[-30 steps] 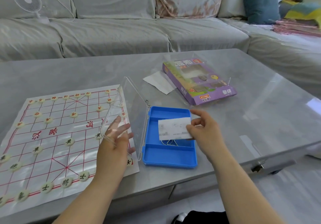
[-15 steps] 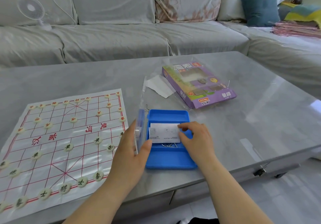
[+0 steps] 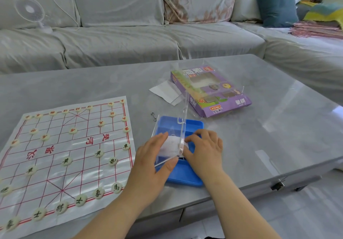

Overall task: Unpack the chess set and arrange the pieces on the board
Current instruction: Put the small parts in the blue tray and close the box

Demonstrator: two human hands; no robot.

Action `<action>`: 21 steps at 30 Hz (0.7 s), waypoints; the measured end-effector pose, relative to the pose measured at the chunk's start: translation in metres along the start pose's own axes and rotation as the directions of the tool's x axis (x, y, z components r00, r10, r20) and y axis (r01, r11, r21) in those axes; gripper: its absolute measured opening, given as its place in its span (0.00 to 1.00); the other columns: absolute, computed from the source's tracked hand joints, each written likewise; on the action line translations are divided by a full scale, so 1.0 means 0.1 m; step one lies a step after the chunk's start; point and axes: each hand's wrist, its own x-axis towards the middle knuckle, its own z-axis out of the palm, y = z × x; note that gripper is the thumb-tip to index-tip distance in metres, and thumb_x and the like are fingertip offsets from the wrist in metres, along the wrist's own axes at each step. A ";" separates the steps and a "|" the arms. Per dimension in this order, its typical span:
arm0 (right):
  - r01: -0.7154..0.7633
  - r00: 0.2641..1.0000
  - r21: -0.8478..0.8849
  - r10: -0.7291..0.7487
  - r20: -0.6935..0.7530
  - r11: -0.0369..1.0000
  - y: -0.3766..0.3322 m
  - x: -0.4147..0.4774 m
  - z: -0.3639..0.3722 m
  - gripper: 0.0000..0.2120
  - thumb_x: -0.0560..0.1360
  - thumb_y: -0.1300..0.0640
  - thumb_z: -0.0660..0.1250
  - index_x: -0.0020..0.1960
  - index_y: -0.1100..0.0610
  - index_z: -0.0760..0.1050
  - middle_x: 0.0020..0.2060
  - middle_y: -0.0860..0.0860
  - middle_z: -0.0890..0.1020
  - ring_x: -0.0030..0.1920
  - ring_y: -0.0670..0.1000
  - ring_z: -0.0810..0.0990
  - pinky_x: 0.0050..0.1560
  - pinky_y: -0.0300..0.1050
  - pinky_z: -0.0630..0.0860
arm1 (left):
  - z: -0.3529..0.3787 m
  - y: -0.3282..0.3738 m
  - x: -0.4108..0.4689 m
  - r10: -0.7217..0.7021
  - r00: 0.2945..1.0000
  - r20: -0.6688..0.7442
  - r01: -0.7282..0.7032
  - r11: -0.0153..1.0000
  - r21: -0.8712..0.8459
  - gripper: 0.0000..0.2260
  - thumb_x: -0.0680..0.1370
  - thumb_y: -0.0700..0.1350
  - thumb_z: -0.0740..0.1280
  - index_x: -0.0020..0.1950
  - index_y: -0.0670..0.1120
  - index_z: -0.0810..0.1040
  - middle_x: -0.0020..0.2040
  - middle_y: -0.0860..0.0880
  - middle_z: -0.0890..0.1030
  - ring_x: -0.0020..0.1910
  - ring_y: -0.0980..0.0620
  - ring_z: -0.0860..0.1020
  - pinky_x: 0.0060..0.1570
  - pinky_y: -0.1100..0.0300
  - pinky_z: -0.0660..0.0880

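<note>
The white paper chess board [image 3: 61, 151] with red lines lies on the left of the grey table [image 3: 259, 127], with several cream round pieces [image 3: 98, 194] set on it. A blue plastic case [image 3: 185, 175] sits near the table's front edge. Its clear lid [image 3: 178, 127] is tilted over the tray, half lowered. My left hand [image 3: 154, 162] holds the lid's near edge. My right hand [image 3: 204, 149] rests in the tray with fingers on a white card [image 3: 171, 144] seen through the lid.
A purple game box [image 3: 213, 92] in clear wrap lies behind the case, beside a white folded sheet [image 3: 165, 92]. A small metal hook [image 3: 154, 116] lies left of the case. A grey sofa [image 3: 130, 34], a white fan [image 3: 31, 12] and a teal cushion [image 3: 276, 7] are beyond.
The lid swung from lying open on the left, through upright, to tilting over the tray. My right hand pushed the white card down into the tray. The view shifted slightly.
</note>
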 end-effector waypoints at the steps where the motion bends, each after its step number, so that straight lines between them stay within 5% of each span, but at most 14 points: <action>1: -0.046 0.999 -0.002 0.046 -0.003 0.999 0.00 0.01 0.02 0.17 0.73 0.43 0.60 0.59 0.49 0.73 0.61 0.48 0.68 0.63 0.51 0.60 0.56 0.43 0.48 | 0.01 -0.02 -0.01 -0.003 1.000 0.007 0.002 1.000 0.010 0.23 0.73 0.46 0.65 0.54 0.69 0.56 0.56 0.71 0.58 0.53 0.73 0.60 0.49 0.86 0.53; 4: -0.119 0.993 0.047 0.120 -0.011 0.992 0.03 0.04 0.02 0.19 0.72 0.46 0.64 0.61 0.50 0.69 0.63 0.49 0.65 0.65 0.52 0.57 0.59 0.43 0.46 | 0.03 -0.06 -0.01 -0.017 1.000 0.024 0.016 0.999 0.038 0.25 0.73 0.46 0.66 0.54 0.69 0.55 0.56 0.71 0.57 0.57 0.68 0.58 0.49 0.88 0.50; 7: -0.253 0.965 0.255 0.263 -0.007 0.933 0.17 0.06 -0.07 0.19 0.70 0.49 0.69 0.59 0.52 0.72 0.62 0.51 0.69 0.63 0.52 0.63 0.60 0.41 0.56 | 0.05 -0.06 -0.01 0.000 0.997 0.074 -0.007 0.996 0.094 0.26 0.72 0.48 0.67 0.55 0.70 0.53 0.57 0.73 0.54 0.58 0.69 0.55 0.52 0.86 0.48; 11: -0.331 0.938 0.488 0.337 0.079 0.808 0.34 0.08 -0.14 0.14 0.68 0.54 0.71 0.52 0.53 0.75 0.56 0.50 0.72 0.58 0.52 0.69 0.58 0.42 0.65 | 0.05 -0.07 -0.01 0.012 0.993 0.114 -0.031 0.985 0.171 0.26 0.72 0.52 0.66 0.57 0.68 0.50 0.59 0.71 0.52 0.60 0.70 0.51 0.62 0.72 0.49; 14: -0.328 0.938 0.563 0.329 0.104 0.759 0.34 0.08 -0.15 0.11 0.69 0.56 0.71 0.49 0.51 0.73 0.50 0.47 0.71 0.52 0.48 0.70 0.51 0.40 0.66 | 0.04 -0.04 -0.02 -0.005 0.993 0.121 -0.017 0.983 0.180 0.25 0.73 0.52 0.64 0.59 0.67 0.50 0.59 0.70 0.51 0.60 0.70 0.50 0.62 0.71 0.49; 18: -0.289 0.934 0.644 0.357 0.027 0.708 0.33 0.13 -0.20 0.04 0.72 0.56 0.66 0.46 0.50 0.72 0.47 0.49 0.76 0.40 0.44 0.71 0.35 0.29 0.66 | -0.02 0.06 -0.01 -0.131 0.991 0.007 0.132 0.991 -0.038 0.16 0.73 0.56 0.55 0.56 0.70 0.54 0.58 0.71 0.56 0.59 0.69 0.56 0.54 0.80 0.56; 21: -0.178 0.958 0.627 0.279 -0.064 0.758 0.25 0.27 -0.30 0.02 0.73 0.58 0.66 0.45 0.53 0.75 0.43 0.49 0.77 0.36 0.42 0.71 0.33 0.23 0.67 | -0.11 0.05 -0.02 -0.231 0.965 -0.125 0.203 0.957 -0.206 0.25 0.67 0.60 0.51 0.65 0.62 0.61 0.66 0.61 0.65 0.65 0.62 0.62 0.63 0.68 0.58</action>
